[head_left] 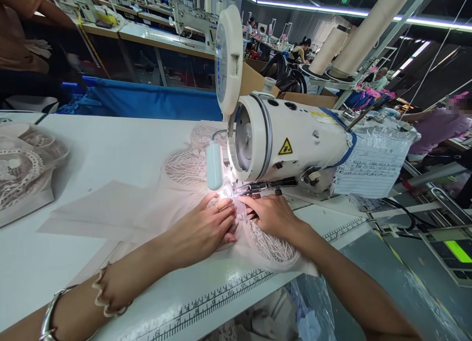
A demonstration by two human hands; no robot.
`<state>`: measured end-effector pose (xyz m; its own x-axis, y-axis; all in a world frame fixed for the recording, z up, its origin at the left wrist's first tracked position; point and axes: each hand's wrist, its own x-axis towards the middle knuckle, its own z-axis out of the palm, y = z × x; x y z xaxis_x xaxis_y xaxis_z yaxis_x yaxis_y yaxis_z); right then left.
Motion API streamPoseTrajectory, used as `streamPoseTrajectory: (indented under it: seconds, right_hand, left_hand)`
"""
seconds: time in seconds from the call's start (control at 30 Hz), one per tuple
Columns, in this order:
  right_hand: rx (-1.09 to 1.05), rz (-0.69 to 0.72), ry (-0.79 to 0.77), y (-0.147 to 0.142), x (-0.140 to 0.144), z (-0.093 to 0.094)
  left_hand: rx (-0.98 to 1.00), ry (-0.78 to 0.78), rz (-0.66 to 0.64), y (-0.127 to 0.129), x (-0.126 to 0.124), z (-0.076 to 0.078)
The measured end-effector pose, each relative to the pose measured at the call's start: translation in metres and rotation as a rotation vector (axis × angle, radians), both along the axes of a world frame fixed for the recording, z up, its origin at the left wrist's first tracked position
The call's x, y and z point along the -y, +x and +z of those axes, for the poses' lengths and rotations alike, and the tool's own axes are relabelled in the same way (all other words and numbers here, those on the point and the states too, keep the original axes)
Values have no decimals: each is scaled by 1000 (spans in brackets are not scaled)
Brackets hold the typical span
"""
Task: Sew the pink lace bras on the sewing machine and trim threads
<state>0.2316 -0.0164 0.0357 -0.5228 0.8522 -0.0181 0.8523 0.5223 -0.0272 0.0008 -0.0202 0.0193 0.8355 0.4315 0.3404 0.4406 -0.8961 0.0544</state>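
A pale lace and sheer fabric piece (184,169) lies on the white table (110,144) and runs under the needle area of a white sewing machine (287,144). My left hand (206,225) presses flat on the fabric just left of the lit presser foot (232,188), fingers pointing at it. My right hand (271,213) rests on the lace on the other side, fingertips at the foot. Both hands touch the cloth and nearly meet at the needle. More lace (271,245) shows below my right wrist.
A stack of lace pieces (22,169) sits at the table's left edge. A ruler strip (221,294) runs along the front edge. Thread cones (354,41) stand behind the machine, a paper sheet (368,169) hangs on it. Other people work at the back and left.
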Motion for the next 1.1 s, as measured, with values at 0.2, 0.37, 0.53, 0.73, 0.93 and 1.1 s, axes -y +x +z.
streamPoseTrajectory:
  seconds: [0.2,0.37,0.53,0.73,0.93,1.1]
  right_hand:
    - [-1,32,39,4,-4,-3]
    - [-32,49,45,6,-7,-3]
    - [-73,150,67,10,-10,-6]
    - [-122,147,7,12,-16,-6]
    - [-78,209,70,13,-20,-7]
    - [57,179,131,13,-17,0]
  left_hand:
    - [-34,18,29,-4,-3,0]
    - [-19,-26,32,-4,-4,0]
    - [-23,-30,58,-4,-3,0]
    - [-21,-7,88,-4,-5,1]
    - [3,-32,70,-5,-6,-2]
    - [-2,-55,93,-5,-7,0]
